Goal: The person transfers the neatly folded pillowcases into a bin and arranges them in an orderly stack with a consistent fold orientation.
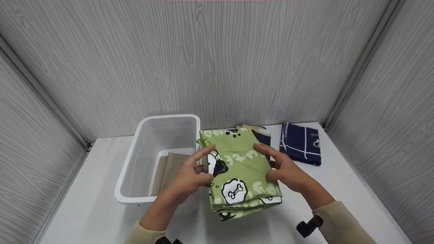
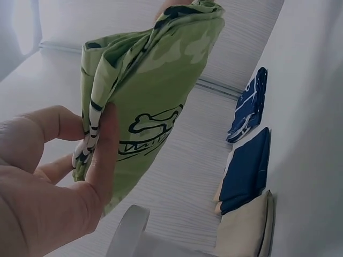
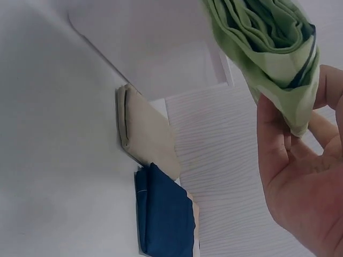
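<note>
A folded green cloth [image 1: 237, 166] with black-and-white dog and bone prints is held up in front of me, its folded layers hanging at the near edge. On its left side, my left hand [image 1: 188, 176] pinches the edge between thumb and fingers, also clear in the left wrist view. My right hand [image 1: 288, 171] grips the opposite edge the same way; the right wrist view shows the thumb and fingers [image 3: 273, 134] on either side of the cloth's corner. Just left of the cloth stands a white plastic bin [image 1: 126, 173] with a brown folded cloth [image 1: 174, 164] inside.
A navy folded cloth [image 1: 301, 144] with white lines lies at the back right. A dark blue folded cloth [image 3: 169, 219] and a beige one [image 3: 153, 131] lie side by side on the white table, mostly behind the green cloth from above. Grey wood-grain panels [image 1: 217, 61] enclose the table.
</note>
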### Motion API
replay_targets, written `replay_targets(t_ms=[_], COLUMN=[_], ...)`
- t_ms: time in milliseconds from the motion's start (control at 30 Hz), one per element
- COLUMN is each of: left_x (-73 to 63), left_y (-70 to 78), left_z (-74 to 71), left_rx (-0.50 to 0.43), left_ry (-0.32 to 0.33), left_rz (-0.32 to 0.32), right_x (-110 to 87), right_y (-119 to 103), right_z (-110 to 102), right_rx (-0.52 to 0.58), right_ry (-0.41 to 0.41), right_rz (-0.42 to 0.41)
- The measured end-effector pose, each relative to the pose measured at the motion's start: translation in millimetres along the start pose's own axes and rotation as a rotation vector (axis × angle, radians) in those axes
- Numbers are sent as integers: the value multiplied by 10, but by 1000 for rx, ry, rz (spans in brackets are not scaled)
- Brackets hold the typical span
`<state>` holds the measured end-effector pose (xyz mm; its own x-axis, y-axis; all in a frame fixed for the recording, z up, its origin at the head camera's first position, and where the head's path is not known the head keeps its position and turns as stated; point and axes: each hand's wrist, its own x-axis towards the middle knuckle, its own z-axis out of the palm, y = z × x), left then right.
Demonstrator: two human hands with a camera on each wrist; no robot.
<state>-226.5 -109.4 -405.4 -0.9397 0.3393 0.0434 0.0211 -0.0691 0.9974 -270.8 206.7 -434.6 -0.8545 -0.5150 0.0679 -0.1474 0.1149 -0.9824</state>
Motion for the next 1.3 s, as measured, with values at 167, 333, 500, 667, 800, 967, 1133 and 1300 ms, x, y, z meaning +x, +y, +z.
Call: replay_targets(t_ms=[167, 333, 500, 667, 800, 967, 1133, 1300], left_x=[7, 7, -12, -40, -55, -76, -100, -126], left_y=[-44, -45, -10, 29, 58, 105, 148, 190], left_z=[-30, -58, -122, -213, -282, -366, -464, -566], left_rx=[-73, -37, 29, 77, 93, 100, 91, 83], left_ry=[-59, -40, 3, 23, 22, 24, 30, 30], left_rz=[-54, -37, 0, 36, 57, 58, 47, 37], right_x=[-35, -29, 8, 53, 92, 165, 260, 349], right_y=[16, 2, -44, -92, -135, -176, -181, -192], right_z=[10, 22, 41, 80, 129, 194, 259, 338], right_rx=[11, -4, 9, 19, 39, 83, 109, 111], right_ry=[-3, 6, 7, 13, 19, -4, -16, -21], right_rz=[-30, -38, -23, -19, -10, -10, -11, -19])
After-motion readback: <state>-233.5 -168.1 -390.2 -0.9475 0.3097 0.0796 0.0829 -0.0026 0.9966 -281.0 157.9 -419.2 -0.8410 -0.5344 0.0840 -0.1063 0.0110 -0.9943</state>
